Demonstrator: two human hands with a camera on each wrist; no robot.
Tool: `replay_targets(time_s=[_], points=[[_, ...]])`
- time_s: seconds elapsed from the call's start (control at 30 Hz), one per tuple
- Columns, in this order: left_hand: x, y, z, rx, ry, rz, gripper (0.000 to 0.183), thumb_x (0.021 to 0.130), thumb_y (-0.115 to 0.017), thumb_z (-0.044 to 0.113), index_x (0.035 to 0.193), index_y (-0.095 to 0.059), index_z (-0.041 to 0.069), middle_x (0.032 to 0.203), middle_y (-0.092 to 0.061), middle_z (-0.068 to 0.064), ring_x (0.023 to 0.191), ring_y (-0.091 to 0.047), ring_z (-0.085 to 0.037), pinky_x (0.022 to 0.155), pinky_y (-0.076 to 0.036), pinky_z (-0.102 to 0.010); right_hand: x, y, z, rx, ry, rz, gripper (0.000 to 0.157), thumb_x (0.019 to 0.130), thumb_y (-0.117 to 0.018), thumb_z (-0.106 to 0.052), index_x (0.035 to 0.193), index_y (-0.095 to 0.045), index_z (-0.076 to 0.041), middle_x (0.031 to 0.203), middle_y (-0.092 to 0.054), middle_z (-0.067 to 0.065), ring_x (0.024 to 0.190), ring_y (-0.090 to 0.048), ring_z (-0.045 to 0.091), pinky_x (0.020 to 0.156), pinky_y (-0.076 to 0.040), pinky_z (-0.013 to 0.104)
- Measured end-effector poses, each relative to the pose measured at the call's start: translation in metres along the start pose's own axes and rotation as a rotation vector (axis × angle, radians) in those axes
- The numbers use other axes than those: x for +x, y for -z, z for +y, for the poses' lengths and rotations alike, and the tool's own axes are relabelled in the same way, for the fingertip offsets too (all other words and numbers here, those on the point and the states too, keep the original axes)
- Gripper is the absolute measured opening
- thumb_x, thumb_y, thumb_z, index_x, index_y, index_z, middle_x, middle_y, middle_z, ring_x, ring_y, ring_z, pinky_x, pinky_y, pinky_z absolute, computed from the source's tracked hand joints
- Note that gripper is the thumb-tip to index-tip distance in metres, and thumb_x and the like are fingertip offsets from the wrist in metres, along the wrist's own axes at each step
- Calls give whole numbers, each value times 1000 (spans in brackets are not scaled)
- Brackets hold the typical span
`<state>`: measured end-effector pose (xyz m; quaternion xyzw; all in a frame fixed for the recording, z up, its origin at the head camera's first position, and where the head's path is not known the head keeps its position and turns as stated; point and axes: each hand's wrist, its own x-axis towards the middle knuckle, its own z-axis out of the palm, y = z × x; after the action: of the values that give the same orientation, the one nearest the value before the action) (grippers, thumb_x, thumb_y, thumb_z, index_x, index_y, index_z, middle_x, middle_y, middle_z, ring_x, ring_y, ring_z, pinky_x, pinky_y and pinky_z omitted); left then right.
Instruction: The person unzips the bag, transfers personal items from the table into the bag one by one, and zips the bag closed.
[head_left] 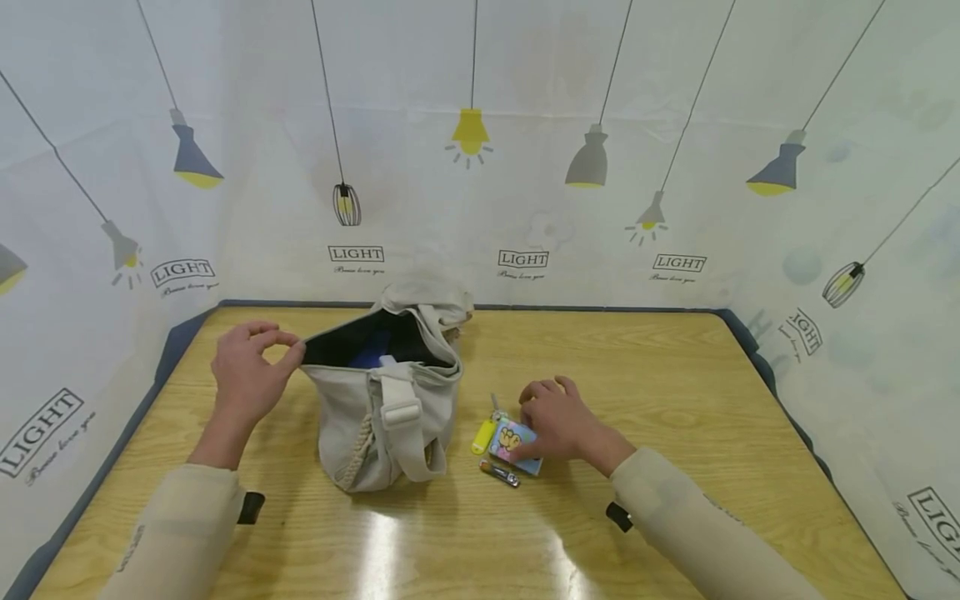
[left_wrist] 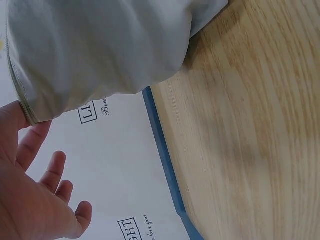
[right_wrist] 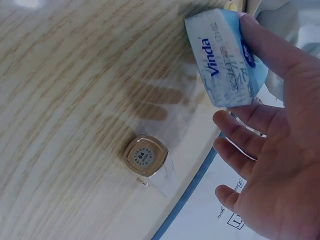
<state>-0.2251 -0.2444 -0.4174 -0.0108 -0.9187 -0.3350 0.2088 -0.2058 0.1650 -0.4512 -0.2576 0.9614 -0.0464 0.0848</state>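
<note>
A pale grey fabric bag [head_left: 345,425] stands on the table with its zipped mouth spread wide. Something blue [head_left: 372,350] shows inside the dark lining. My left hand [head_left: 251,367] pinches the left corner of the mouth at the zipper [left_wrist: 21,95], its other fingers loosely spread. To the right of the bag, my right hand [head_left: 562,421] grips a small blue Vinda tissue pack [right_wrist: 220,57] between thumb and index finger. Cartoon figures decorate its top. Beside the pack lie a yellow key tag [head_left: 483,436] with a key [head_left: 495,403] and a nail clipper [head_left: 500,473].
A small clear container [right_wrist: 145,156] with a tan base marked 04 sits beyond my right hand, hidden behind it in the head view. A strap and buckle [head_left: 401,412] hang down the bag's front. Lamp-printed white sheeting [head_left: 420,208] encloses the wooden table [head_left: 637,358].
</note>
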Motion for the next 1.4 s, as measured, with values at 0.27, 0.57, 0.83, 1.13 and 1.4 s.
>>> replay_targets(time_s=[0.27,0.57,0.83,1.13,1.4], points=[[1,0,-1,4,12,-11,24,92,-62,23,98,-72,2,128,-55,-23,129,-35,-52,101,-19,-74,3,8,4,114,26,0,34,83,-69,-54,67,-65,-25,127,-61,4,126,-50,31,112,-23,61],[2,1,0,-1,14,-25,25,93,-61,24,98,-72,2,130,-54,-23,131,-33,-52,100,-19,-75,10,31,12,170,36,88,27,88,-65,-39,66,-67,-24,127,-61,7,126,-51,31,108,-26,64],[2,1,0,-4,18,-14,24,93,-62,24,97,-72,2,129,-55,-22,131,-34,-51,99,-19,-74,27,55,20,276,-86,196,28,90,-63,-40,76,-74,-18,131,-61,11,127,-50,35,106,-23,66],[3,1,0,-2,24,-17,24,93,-62,24,97,-72,3,129,-55,-22,131,-33,-51,100,-19,-74,51,78,10,323,-194,264,34,90,-57,-45,77,-75,-19,135,-60,6,131,-48,31,105,-25,66],[5,-1,0,5,9,-18,23,92,-62,23,96,-73,3,129,-55,-22,131,-35,-50,100,-19,-74,72,106,-19,346,-190,345,37,94,-56,-44,89,-77,-14,136,-59,4,134,-45,25,108,-25,62]])
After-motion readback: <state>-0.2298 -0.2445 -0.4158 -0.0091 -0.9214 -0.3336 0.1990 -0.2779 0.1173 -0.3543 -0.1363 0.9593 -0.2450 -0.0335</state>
